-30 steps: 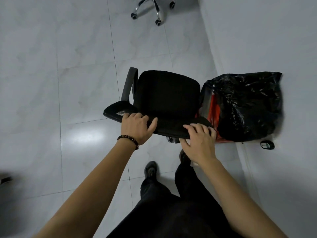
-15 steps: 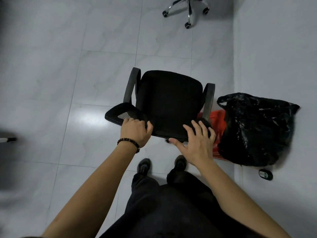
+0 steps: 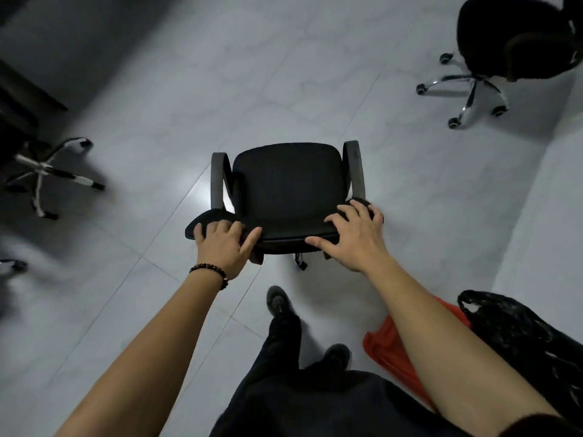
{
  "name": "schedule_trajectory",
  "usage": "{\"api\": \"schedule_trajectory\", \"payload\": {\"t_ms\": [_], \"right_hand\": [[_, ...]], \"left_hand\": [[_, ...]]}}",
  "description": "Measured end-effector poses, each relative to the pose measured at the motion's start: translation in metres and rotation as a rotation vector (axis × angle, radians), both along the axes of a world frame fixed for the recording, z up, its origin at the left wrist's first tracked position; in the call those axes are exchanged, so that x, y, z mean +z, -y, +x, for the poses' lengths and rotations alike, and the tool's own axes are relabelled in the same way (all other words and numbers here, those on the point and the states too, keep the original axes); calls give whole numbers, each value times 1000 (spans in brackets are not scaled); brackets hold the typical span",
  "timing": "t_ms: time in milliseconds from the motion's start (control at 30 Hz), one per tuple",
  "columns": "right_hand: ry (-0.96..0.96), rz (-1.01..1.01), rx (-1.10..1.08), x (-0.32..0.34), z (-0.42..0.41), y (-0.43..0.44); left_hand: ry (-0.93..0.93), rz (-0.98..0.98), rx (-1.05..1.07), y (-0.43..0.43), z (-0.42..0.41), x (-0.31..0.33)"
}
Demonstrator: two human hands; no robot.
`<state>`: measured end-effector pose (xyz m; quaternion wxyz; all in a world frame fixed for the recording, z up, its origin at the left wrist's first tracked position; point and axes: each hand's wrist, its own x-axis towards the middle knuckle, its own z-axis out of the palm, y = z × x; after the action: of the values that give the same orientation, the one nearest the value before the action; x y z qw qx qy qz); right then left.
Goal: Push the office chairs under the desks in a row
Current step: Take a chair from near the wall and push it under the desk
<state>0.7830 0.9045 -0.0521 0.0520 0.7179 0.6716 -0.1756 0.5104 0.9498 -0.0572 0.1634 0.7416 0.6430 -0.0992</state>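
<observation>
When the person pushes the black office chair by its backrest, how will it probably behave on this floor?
The black office chair probably rolls easily: a caster shows beneath it, and the tiled floor looks smooth and glossy. It may veer or swivel, so the left hand and right hand gripping the backrest likely help steer.

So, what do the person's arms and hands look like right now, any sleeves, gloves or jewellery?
No gloves: the left hand and right hand are both bare, with no rings or watch showing. The left wrist carries a bracelet of small dark round beads. The left forearm and right forearm are uncovered along the length in view.
</observation>
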Motion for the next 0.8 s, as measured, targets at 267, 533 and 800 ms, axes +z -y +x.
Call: {"api": "schedule_trajectory", "payload": {"t_ms": [267, 533, 800], "right_hand": [[-2, 59, 222, -4, -86, -160], [-49, 84, 378, -6, -172, -305], [-60, 202, 518, -18, -223, -465]], "left_hand": [[33, 63, 265, -89, -86, -10], [-20, 31, 431, -191, -162, -8], [-30, 60, 593, -309, -197, -6]]}}
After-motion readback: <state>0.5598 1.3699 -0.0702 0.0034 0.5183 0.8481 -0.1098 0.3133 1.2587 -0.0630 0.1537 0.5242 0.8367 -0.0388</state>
